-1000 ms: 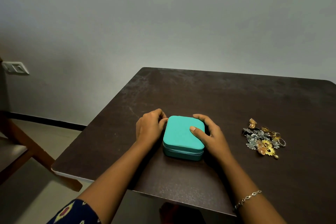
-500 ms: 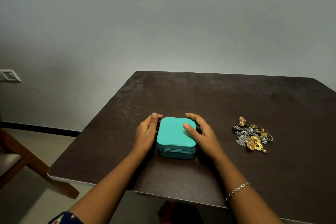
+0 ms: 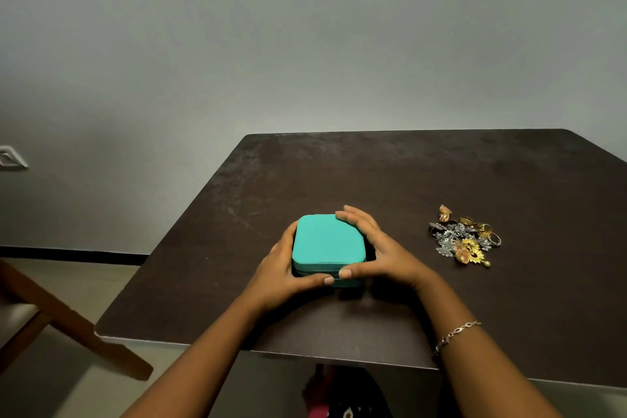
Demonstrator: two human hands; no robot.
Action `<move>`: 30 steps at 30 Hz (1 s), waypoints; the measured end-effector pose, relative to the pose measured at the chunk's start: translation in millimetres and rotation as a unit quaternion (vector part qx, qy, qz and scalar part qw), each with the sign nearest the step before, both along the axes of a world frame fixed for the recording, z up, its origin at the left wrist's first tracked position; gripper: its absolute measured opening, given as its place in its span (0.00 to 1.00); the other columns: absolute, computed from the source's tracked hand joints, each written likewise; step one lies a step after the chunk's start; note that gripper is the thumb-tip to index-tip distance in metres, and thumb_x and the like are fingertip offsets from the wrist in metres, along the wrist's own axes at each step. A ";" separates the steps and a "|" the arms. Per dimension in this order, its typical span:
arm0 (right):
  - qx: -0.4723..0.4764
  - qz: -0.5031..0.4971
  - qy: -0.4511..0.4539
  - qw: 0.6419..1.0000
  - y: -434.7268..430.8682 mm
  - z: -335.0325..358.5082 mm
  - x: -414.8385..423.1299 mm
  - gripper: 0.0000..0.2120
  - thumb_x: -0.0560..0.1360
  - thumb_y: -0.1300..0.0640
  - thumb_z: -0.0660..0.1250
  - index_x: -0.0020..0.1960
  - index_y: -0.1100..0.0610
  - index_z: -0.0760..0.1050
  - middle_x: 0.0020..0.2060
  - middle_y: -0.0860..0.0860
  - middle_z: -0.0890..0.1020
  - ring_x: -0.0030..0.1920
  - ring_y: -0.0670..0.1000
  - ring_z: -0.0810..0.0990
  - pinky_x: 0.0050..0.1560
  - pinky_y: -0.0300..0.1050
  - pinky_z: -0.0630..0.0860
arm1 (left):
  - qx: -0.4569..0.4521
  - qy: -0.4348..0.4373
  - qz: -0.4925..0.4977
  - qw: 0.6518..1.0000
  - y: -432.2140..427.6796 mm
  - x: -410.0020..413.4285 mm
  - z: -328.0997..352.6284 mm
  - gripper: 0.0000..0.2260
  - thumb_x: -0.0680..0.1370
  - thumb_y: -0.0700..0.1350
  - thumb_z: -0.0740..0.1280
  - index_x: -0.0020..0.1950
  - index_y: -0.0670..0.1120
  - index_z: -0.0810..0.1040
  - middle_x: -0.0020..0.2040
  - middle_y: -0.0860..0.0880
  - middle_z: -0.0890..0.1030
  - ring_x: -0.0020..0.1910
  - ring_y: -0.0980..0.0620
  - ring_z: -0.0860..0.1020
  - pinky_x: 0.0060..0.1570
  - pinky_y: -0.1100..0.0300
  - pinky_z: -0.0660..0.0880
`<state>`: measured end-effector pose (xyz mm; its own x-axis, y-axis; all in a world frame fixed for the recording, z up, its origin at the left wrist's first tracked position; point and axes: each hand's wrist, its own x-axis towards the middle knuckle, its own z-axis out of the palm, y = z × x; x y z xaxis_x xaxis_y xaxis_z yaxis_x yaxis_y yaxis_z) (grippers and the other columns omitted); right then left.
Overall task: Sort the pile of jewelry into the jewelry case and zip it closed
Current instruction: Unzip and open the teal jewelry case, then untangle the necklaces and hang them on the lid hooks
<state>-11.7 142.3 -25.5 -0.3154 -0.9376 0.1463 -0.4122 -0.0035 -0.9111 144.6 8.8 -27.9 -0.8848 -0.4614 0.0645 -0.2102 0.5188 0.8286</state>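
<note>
The jewelry case (image 3: 327, 243) lies flat on the table (image 3: 441, 180), lid up, zipper side facing you; it is nearly square, with no clear long axis. Your left hand (image 3: 278, 273) and right hand (image 3: 383, 254) clasp its sides.

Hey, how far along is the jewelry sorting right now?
Barely started. Done: nothing; the jewelry pile lies on the table, apart from the teal case. In hand: left hand and right hand grip the closed case, thumbs at its front seam. Left: open it, sort everything in, zip it.
</note>
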 end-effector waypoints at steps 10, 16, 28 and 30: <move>-0.014 -0.006 -0.008 1.000 1.3 -1.1 -3.4 0.40 0.54 0.46 0.74 0.64 0.41 0.64 0.70 0.44 0.60 0.70 0.40 0.59 0.67 0.28 0.58 | 0.000 -0.004 0.013 1.000 -0.5 1.1 0.6 0.39 0.55 0.65 0.74 0.57 0.79 0.52 0.65 0.60 0.69 0.65 0.56 0.68 0.65 0.54 0.69; -0.059 -0.019 -0.097 0.993 -4.1 8.9 -5.2 0.33 0.57 0.49 0.75 0.61 0.51 0.72 0.61 0.52 0.73 0.58 0.47 0.75 0.55 0.39 0.74 | -0.001 0.011 0.020 1.000 0.4 1.5 -1.3 0.40 0.56 0.63 0.75 0.60 0.77 0.55 0.63 0.61 0.72 0.64 0.58 0.70 0.64 0.51 0.70; -0.043 -0.261 0.050 0.963 -51.0 46.7 -34.3 0.24 0.79 0.43 0.49 0.38 0.56 0.76 0.36 0.50 0.79 0.41 0.52 0.78 0.45 0.48 0.73 | -0.012 -0.035 0.009 0.999 -1.0 0.9 1.1 0.53 0.54 0.68 0.69 0.74 0.59 0.49 0.67 0.60 0.67 0.69 0.56 0.64 0.68 0.55 0.63; -0.018 -0.292 0.065 0.954 -58.8 41.7 -41.4 0.29 0.79 0.43 0.49 0.41 0.66 0.75 0.39 0.58 0.81 0.44 0.57 0.79 0.48 0.52 0.73 | -0.011 -0.041 0.007 0.999 -0.4 1.7 2.1 0.55 0.54 0.68 0.69 0.75 0.56 0.47 0.71 0.58 0.65 0.70 0.55 0.63 0.68 0.55 0.62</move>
